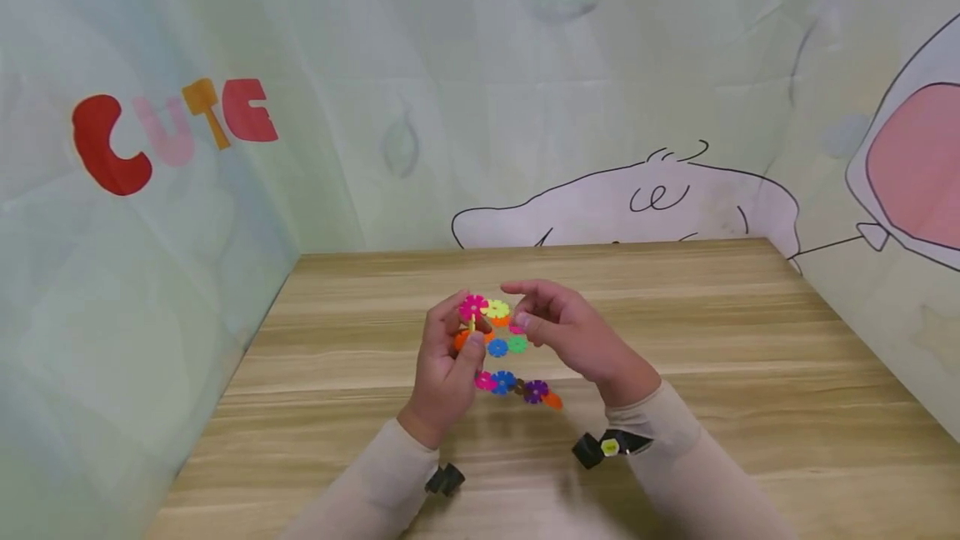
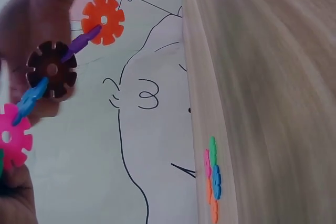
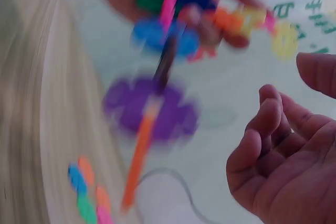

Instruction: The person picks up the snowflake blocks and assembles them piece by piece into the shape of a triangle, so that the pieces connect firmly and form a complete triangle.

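My left hand (image 1: 450, 361) grips a chain of slotted plastic discs joined edge to edge. From its lower side hang a pink disc, a blue disc (image 1: 502, 382), a brown one (image 2: 52, 70), a purple disc (image 1: 536, 392) and an orange disc (image 2: 103, 20) at the end. Above the fingers, a pink disc (image 1: 473, 307) and a yellow disc (image 1: 496, 309) stick out. The left palm and fingers hide the chain's middle. Just right of the yellow disc is my right hand (image 1: 577, 336), index finger extended and other fingers loosely bent, holding nothing.
Several loose discs lie on the wooden table (image 1: 360, 407) beyond the hands, among them a blue one (image 1: 498, 347) and a green one (image 1: 517, 344). A printed cloth wall (image 1: 420, 90) rises behind the table's back edge.
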Motion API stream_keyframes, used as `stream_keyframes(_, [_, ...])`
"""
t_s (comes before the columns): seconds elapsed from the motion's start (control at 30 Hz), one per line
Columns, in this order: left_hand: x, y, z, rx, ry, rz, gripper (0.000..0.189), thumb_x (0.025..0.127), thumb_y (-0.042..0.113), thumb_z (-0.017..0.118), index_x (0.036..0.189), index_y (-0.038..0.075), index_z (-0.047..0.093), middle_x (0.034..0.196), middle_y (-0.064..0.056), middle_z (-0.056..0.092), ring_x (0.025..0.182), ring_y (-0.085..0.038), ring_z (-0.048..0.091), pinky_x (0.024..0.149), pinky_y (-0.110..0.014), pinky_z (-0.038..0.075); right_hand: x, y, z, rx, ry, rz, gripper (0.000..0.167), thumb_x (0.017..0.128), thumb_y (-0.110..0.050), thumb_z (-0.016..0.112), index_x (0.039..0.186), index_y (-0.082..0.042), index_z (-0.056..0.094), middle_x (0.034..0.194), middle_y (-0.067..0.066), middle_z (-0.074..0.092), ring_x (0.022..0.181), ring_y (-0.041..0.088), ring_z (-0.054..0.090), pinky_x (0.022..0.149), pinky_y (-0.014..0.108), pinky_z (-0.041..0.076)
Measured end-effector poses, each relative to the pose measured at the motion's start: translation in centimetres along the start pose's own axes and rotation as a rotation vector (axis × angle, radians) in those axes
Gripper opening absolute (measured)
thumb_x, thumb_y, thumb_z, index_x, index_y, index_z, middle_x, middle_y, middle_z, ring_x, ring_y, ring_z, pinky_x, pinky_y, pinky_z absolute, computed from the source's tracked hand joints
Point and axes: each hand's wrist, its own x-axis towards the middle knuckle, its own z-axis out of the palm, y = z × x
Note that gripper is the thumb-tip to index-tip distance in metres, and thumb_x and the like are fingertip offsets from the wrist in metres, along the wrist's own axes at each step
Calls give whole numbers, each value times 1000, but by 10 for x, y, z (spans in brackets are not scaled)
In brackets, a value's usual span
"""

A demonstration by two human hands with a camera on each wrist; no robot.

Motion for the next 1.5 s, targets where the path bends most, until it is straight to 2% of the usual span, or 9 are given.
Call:
stream_keyframes(0.17, [1,1,-3,-31,78,-38,46,104,-11,42,148,-4,30,110,-20,61,60,-18,50,54,-24,51,17,45,-8,-235,51,188,33,105,-20,64,138,-14,67,100,9,65,86,24,60,74,36,53])
stream_keyframes(0.3, [0,2,-3,-68,101,-48,44,103,-14,40,145,-6,30,109,-23,61,56,-18,50,51,-24,50,23,74,-7,-413,-11,299,33,103,-24,67,135,-14,71,101,7,68,87,23,60,71,35,51])
stream_keyframes(0.43, [1,2,-3,-88,106,-61,41,103,-12,38,142,-7,29,103,-10,61,52,-20,48,49,-24,50,22,86,-5,-504,-97,338,41,102,-24,69,142,-15,67,104,7,72,89,20,63,79,38,56])
stream_keyframes(0.6, [2,2,-2,-97,118,-59,42,98,-14,34,139,-7,29,96,-1,58,52,-19,47,47,-25,49,20,92,-3,-541,-178,368,53,102,-24,69,153,-17,56,111,12,75,79,19,61,85,44,56])
stream_keyframes(0.73, [2,3,-2,-81,133,-62,43,96,-14,33,138,-7,29,95,-2,58,54,-17,48,46,-24,49,20,91,-1,-571,-170,368,50,99,-21,73,147,-15,61,124,6,72,82,17,60,88,42,54])
stream_keyframes(0.93, [1,2,-2,-63,142,-69,39,100,-12,35,138,-5,29,94,-3,57,54,-18,48,46,-24,50,22,86,2,-559,-138,408,28,88,0,75,113,-13,70,74,2,60,61,16,51,60,29,47])
stream_keyframes(1.23, [0,4,-1,-31,184,-141,32,107,-4,39,137,-5,28,100,-2,60,66,-18,57,53,-21,53,19,83,2,-635,-105,376,24,89,-1,79,98,-11,60,90,4,61,80,21,56,73,33,50])
stream_keyframes(1.4, [0,4,-1,-39,194,-153,30,106,-5,35,135,-6,26,106,-14,63,60,-18,53,51,-22,52,17,84,-1,-565,-94,377,27,87,-1,81,96,-11,57,84,4,57,73,19,53,64,31,46])
stream_keyframes(1.5, [0,3,-1,-44,185,-130,29,105,-7,34,134,-6,26,98,-20,59,54,-19,50,50,-24,51,19,81,-5,-463,-73,339,25,89,0,77,102,-11,58,79,4,55,67,18,51,59,30,44])
